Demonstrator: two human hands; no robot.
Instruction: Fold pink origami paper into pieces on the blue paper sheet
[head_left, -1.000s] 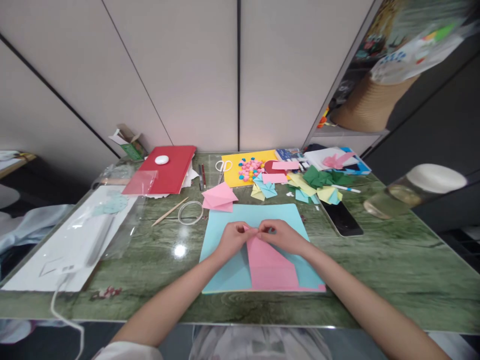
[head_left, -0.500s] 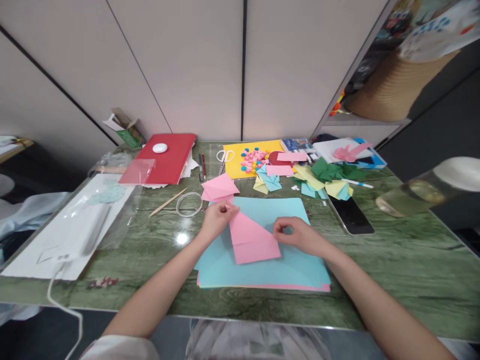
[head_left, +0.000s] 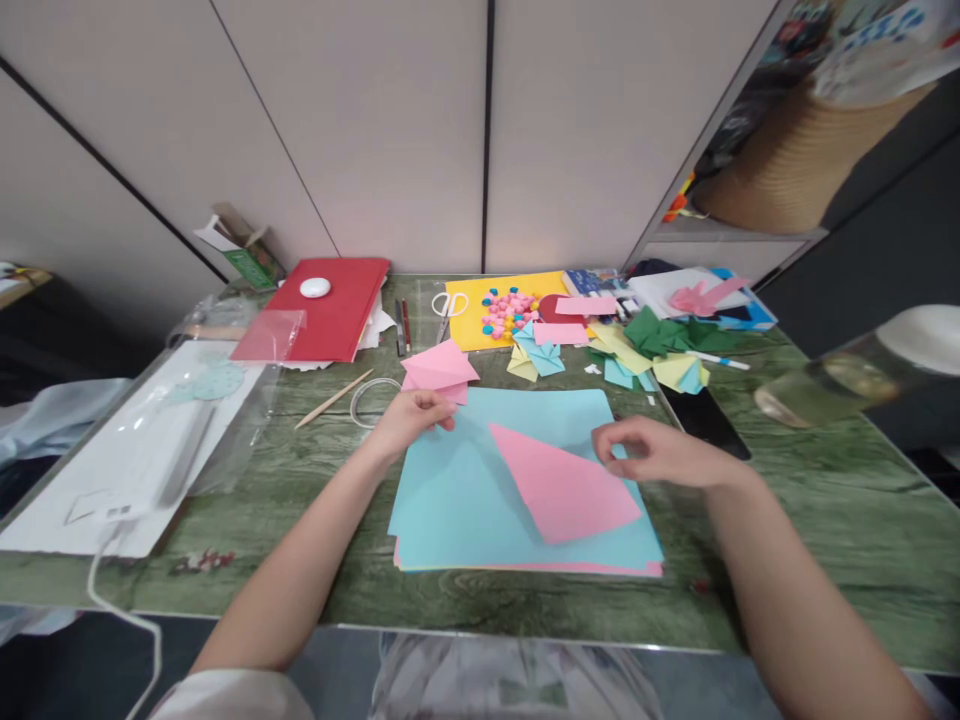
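Note:
A pink sheet of paper lies at a slant over a stack of light blue sheets, its long edge running down to the right. The thumb and fingers of my right hand pinch it at the upper right edge. My left hand is apart from that sheet, its fingers curled together with nothing visible in them. Just behind the left hand sit folded pink papers. A coil of white cord is partly covered by the left hand.
Pompoms rest on a yellow sheet beside scissors. Folded paper pieces and a phone are at the right, near a clear bottle. A red folder and a wooden stick lie left.
The pink paper has turned and shifted right, its lower fold line no longer showing. My left hand has let go of its top corner and moved left; my right hand has moved right.

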